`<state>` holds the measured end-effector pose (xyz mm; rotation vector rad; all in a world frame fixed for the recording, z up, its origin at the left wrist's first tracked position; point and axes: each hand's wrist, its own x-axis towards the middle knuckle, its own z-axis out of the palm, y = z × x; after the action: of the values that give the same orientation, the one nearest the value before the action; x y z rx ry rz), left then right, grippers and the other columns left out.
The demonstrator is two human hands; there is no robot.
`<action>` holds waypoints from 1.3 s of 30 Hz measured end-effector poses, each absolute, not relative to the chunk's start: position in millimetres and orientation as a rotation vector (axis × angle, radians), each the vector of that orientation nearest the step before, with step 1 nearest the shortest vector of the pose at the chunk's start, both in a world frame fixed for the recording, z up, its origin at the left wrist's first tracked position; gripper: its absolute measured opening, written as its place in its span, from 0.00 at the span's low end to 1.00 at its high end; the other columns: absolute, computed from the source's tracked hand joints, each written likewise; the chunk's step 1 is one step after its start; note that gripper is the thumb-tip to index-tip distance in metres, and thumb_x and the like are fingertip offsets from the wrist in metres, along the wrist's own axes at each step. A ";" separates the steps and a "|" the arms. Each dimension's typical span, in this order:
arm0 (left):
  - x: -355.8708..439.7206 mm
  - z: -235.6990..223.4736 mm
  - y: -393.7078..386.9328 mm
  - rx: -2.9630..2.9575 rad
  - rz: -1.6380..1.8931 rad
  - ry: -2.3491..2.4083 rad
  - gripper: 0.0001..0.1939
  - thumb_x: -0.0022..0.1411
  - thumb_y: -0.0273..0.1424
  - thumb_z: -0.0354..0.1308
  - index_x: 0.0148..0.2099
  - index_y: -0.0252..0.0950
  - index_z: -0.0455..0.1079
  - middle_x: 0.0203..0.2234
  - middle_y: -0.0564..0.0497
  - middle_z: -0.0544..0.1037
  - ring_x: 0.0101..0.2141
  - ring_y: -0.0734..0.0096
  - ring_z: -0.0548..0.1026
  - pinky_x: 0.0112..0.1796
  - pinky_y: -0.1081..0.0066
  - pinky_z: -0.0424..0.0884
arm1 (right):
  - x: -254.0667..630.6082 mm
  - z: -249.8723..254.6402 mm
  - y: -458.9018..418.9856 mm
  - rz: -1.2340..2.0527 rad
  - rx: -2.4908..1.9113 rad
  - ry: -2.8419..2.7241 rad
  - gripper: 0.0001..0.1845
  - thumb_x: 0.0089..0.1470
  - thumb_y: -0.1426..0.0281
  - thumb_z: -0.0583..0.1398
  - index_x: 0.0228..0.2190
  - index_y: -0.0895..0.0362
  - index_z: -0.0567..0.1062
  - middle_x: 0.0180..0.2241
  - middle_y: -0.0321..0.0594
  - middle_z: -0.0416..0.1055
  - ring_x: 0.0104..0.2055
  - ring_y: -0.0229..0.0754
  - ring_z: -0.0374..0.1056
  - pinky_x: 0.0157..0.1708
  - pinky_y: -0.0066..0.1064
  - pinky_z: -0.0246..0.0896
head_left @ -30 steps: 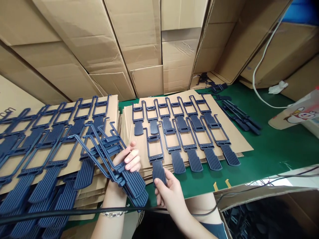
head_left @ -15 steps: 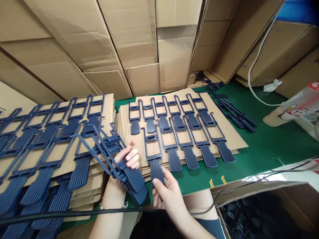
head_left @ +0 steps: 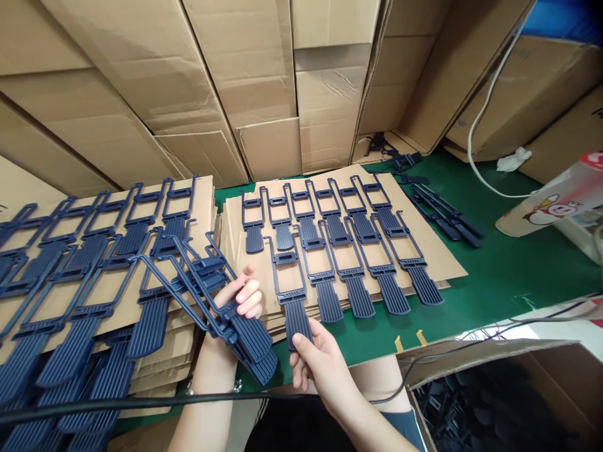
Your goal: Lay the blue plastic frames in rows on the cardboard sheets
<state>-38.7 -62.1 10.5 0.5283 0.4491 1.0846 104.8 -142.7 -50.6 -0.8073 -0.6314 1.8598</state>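
Little has moved since a second ago: the head view has drifted slightly, so everything sits a touch higher and further left, and the right hand (head_left: 323, 370) stays at the same spot. Its thumb and fingers make a narrow pinch on the ribbed paddle end of a navy plastic frame piece (head_left: 298, 321), whose open rectangular frame lies on the cardboard, at the near end of the rows. The left hand (head_left: 238, 301) is wrapped around a bundle of matching frames (head_left: 252, 344), several pieces deep. Their ribbed paddles fan out past the hand and their long frames slant up and left over the neighbouring stack.

More frames lie in neat rows on two stacks of corrugated cardboard sheets (head_left: 205, 201) (head_left: 230, 251), which rest on a green work mat (head_left: 518, 276). A small pile of frames (head_left: 445, 216) lies on the mat to the right. A black cable (head_left: 141, 402) runs across the foreground below the hands, and an open cardboard box (head_left: 471, 358) holding dark parts sits at lower right. Stacked cardboard boxes (head_left: 235, 81) stand along the far side.
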 end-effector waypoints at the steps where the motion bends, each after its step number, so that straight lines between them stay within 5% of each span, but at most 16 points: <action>1: -38.5 10.6 -62.5 0.525 1.088 0.452 0.14 0.60 0.21 0.39 0.36 0.31 0.67 0.13 0.58 0.55 0.11 0.84 0.58 0.13 0.83 0.55 | 105.1 -50.4 -143.7 1.863 -0.802 -0.633 0.29 0.39 0.52 0.61 0.35 0.61 0.58 0.16 0.30 0.62 0.12 0.30 0.58 0.08 0.15 0.47; 9: -36.5 12.6 -63.1 0.533 1.086 0.484 0.14 0.59 0.21 0.40 0.36 0.32 0.68 0.12 0.59 0.54 0.11 0.84 0.57 0.12 0.83 0.55 | 106.8 -56.4 -150.7 1.865 -0.792 -0.644 0.30 0.42 0.53 0.60 0.39 0.61 0.57 0.17 0.30 0.62 0.13 0.30 0.59 0.08 0.15 0.48; 16: -37.7 8.2 -61.0 0.538 1.077 0.478 0.14 0.59 0.21 0.40 0.36 0.31 0.67 0.13 0.59 0.56 0.11 0.84 0.59 0.13 0.83 0.56 | 105.2 -55.2 -151.0 1.840 -0.796 -0.671 0.42 0.41 0.52 0.60 0.50 0.60 0.50 0.18 0.30 0.63 0.12 0.30 0.58 0.09 0.15 0.49; 24: -38.3 7.9 -60.3 0.529 1.060 0.456 0.14 0.60 0.20 0.39 0.37 0.31 0.67 0.13 0.58 0.58 0.12 0.84 0.61 0.13 0.83 0.56 | 109.4 -50.2 -149.5 1.882 -0.775 -0.669 0.38 0.43 0.53 0.60 0.49 0.61 0.53 0.17 0.31 0.62 0.12 0.30 0.58 0.09 0.15 0.48; 31: -38.4 6.4 -60.3 0.522 1.054 0.445 0.12 0.59 0.21 0.42 0.37 0.32 0.67 0.13 0.58 0.59 0.12 0.84 0.62 0.14 0.83 0.58 | 104.5 -49.7 -146.5 1.863 -0.844 -0.680 0.47 0.37 0.48 0.60 0.51 0.60 0.47 0.17 0.29 0.61 0.11 0.30 0.56 0.08 0.16 0.47; 39: -38.1 5.1 -59.5 0.501 1.056 0.461 0.12 0.59 0.21 0.42 0.37 0.32 0.66 0.14 0.58 0.59 0.13 0.84 0.62 0.14 0.83 0.58 | 99.6 -57.0 -142.1 1.800 -0.776 -0.572 0.36 0.41 0.56 0.60 0.43 0.57 0.48 0.21 0.30 0.63 0.16 0.31 0.59 0.12 0.18 0.52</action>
<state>-38.1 -59.5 5.1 0.5009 0.4609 1.0560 99.6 -142.1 -57.0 -0.7756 -0.5723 1.8004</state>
